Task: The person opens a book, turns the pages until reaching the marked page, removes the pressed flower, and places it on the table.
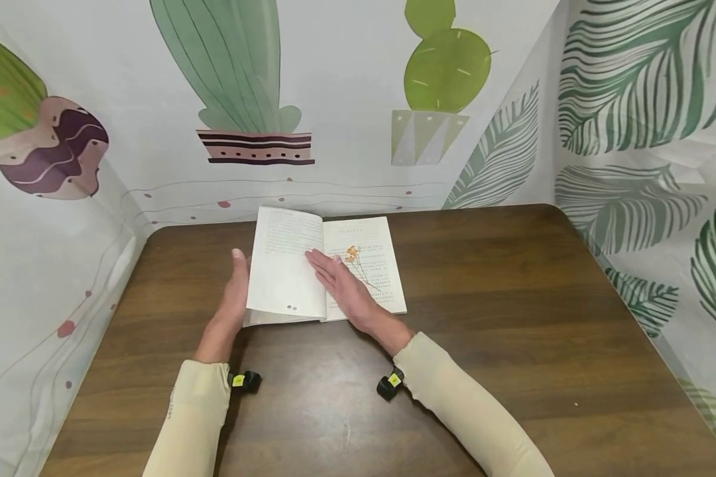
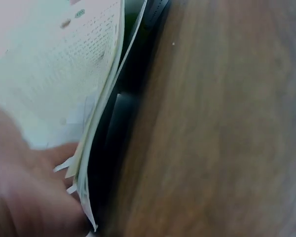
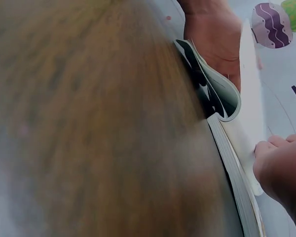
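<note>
An open book lies on the table, its left-hand leaf lifted at the outer edge. My left hand is at that edge with the thumb pointing up and its fingers hidden behind the leaf. In the right wrist view, the same left hand shows between the raised white leaf and the curled pages beneath. My right hand reaches over the right page with straight fingers, fingertips at the lifted leaf near the spine. A flat orange flower sprig lies on the printed right page, beside the right hand.
The brown wooden table extends around the book. Behind it hangs a white backdrop printed with cacti and leaves. Each wrist carries a small black camera. The book lies near the table's far edge.
</note>
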`<move>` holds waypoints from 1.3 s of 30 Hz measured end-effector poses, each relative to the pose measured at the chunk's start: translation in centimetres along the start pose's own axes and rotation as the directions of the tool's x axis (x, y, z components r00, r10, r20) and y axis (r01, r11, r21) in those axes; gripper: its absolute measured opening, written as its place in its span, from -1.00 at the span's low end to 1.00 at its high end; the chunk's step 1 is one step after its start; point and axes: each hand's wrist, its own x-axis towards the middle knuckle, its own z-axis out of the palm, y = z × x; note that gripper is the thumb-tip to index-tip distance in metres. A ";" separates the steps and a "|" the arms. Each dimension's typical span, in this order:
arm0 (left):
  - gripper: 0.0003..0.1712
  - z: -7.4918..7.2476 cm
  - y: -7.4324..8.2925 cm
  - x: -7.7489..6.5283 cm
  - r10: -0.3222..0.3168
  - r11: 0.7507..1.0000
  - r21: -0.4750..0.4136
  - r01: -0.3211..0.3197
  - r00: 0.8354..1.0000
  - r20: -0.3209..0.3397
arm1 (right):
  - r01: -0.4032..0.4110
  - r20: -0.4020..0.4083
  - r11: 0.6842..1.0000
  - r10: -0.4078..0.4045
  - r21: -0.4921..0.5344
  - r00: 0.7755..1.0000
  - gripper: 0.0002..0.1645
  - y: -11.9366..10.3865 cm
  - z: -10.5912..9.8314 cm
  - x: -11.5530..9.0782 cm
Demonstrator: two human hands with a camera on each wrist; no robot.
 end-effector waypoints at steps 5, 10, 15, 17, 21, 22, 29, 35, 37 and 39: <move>0.14 -0.2 0.4 -0.3 -0.028 0.997 -0.071 0.024 0.998 -0.057 | -0.022 -0.014 0.995 0.021 -0.093 1.000 -0.21 0.0 0.3 0.3; -0.01 0.0 -0.1 0.3 0.031 0.993 0.114 -0.022 0.996 -0.084 | -0.024 -0.006 0.981 0.023 -0.192 1.000 -0.24 -0.1 0.3 0.1; 0.00 0.6 -0.9 0.7 0.149 0.878 0.460 -0.132 0.989 -0.001 | -0.031 -0.016 0.963 0.028 -0.267 0.999 -0.25 -0.3 0.4 0.0; -0.05 0.7 -1.1 0.6 0.171 0.833 0.527 -0.170 0.984 0.046 | -0.042 -0.022 0.951 0.037 -0.306 0.999 -0.27 -0.5 0.2 0.0; -0.18 0.8 -1.0 0.4 0.163 0.796 0.575 -0.189 0.982 0.098 | -0.052 -0.047 0.915 0.036 -0.401 0.998 -0.39 -1.2 -0.6 0.0; -0.19 0.8 -1.0 0.4 0.160 0.792 0.580 -0.190 0.982 0.103 | -0.056 -0.060 0.904 0.033 -0.425 0.998 -0.42 -1.4 -0.9 0.0; -0.21 0.8 -0.6 0.3 0.136 0.796 0.578 -0.178 0.984 0.116 | -0.060 -0.134 0.699 -0.052 -0.713 0.990 -0.71 -3.7 -3.2 -0.5; -0.20 0.9 -0.4 0.2 0.131 0.800 0.574 -0.173 0.985 0.114 | -0.156 -0.205 0.395 -0.085 -0.905 0.975 -0.87 -4.9 -4.5 -1.4; -0.20 0.9 -0.4 0.2 0.132 0.801 0.573 -0.173 0.985 0.113 | -0.207 -0.241 0.309 -0.074 -0.928 0.968 -0.87 -5.1 -4.7 -1.8; -0.20 0.9 -0.5 0.3 0.134 0.802 0.572 -0.173 0.985 0.110 | -0.250 -0.272 0.248 -0.058 -0.936 0.961 -0.85 -5.2 -4.9 -2.1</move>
